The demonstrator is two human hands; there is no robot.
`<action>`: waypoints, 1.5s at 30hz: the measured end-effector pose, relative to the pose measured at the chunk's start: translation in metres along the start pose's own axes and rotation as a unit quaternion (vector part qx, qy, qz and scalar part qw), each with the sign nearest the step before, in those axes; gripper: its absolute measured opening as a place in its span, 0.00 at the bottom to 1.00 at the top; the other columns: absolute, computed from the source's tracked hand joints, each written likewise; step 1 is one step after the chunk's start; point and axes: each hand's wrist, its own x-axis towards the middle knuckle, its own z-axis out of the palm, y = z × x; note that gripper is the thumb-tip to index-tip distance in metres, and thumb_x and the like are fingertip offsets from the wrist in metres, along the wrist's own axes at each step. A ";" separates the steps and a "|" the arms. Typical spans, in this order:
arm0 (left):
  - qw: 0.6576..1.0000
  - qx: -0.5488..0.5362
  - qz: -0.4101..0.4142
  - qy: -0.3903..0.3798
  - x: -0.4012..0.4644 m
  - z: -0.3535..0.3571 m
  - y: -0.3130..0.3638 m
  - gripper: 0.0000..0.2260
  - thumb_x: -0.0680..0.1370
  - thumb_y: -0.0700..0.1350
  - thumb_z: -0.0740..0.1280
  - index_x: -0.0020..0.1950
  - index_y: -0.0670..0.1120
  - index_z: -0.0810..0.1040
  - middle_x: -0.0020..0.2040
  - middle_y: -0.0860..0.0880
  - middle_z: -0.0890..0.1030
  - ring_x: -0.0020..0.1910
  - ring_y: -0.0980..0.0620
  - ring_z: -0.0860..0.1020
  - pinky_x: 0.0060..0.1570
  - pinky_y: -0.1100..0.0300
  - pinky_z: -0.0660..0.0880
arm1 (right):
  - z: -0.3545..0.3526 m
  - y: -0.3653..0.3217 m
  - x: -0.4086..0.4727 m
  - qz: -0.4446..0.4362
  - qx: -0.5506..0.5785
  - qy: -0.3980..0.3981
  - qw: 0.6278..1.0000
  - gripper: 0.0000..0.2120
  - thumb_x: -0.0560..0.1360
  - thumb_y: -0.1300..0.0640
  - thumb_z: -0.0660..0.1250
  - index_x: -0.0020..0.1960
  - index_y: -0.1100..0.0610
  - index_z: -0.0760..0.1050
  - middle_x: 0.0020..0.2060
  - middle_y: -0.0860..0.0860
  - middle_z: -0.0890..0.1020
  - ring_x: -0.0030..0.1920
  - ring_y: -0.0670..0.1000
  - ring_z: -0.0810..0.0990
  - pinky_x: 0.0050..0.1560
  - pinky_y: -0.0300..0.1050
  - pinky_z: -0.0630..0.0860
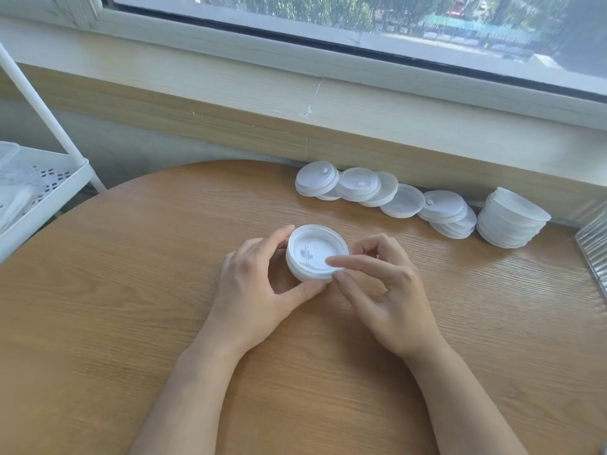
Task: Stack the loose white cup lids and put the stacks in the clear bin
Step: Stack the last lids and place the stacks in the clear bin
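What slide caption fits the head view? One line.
Both hands hold a short lid stack on the table.

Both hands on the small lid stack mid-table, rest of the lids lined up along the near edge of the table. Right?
Not quite. The head view shows the left hand and right hand on the small lid stack mid-table, but the rest of the lids are lined up along the far edge, by the wall under the window.
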 end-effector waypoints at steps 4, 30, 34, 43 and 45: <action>1.000 -0.006 0.006 0.002 0.001 0.001 0.000 0.39 0.69 0.76 0.66 0.77 0.62 0.68 0.62 0.70 0.76 0.65 0.70 0.70 0.69 0.67 0.59 | -0.003 0.002 0.003 0.061 -0.014 0.006 0.998 0.18 0.81 0.41 0.66 0.68 0.44 0.81 0.54 0.45 0.75 0.56 0.51 0.77 0.62 0.49 0.74; 0.999 0.036 0.007 -0.008 0.002 0.002 -0.003 0.33 0.76 0.72 0.62 0.78 0.59 0.71 0.66 0.65 0.74 0.70 0.65 0.69 0.72 0.58 0.61 | 0.007 0.014 0.007 0.134 -0.027 -0.068 0.988 0.28 0.77 0.32 0.62 0.73 0.42 0.77 0.54 0.37 0.77 0.57 0.44 0.75 0.65 0.54 0.73; 0.999 0.047 0.005 -0.008 0.000 0.002 0.001 0.40 0.70 0.77 0.62 0.79 0.61 0.67 0.63 0.67 0.71 0.64 0.69 0.66 0.69 0.60 0.59 | 0.008 0.013 0.007 0.129 -0.032 -0.068 0.989 0.28 0.77 0.31 0.64 0.72 0.41 0.76 0.53 0.37 0.78 0.57 0.44 0.74 0.65 0.53 0.72; 0.995 0.037 -0.046 0.083 0.003 -0.001 0.000 0.40 0.68 0.67 0.74 0.77 0.54 0.71 0.64 0.57 0.79 0.65 0.57 0.73 0.64 0.58 0.64 | 0.023 0.016 0.036 0.081 -0.073 0.039 0.993 0.22 0.78 0.38 0.68 0.68 0.45 0.80 0.56 0.42 0.78 0.59 0.45 0.75 0.66 0.50 0.71; 0.991 0.047 -0.062 0.109 0.004 -0.004 -0.002 0.40 0.68 0.67 0.74 0.76 0.52 0.72 0.63 0.55 0.80 0.64 0.51 0.76 0.62 0.55 0.66 | 0.027 0.022 0.046 0.083 -0.120 0.083 0.986 0.22 0.77 0.40 0.70 0.68 0.46 0.81 0.57 0.44 0.80 0.60 0.49 0.75 0.66 0.48 0.68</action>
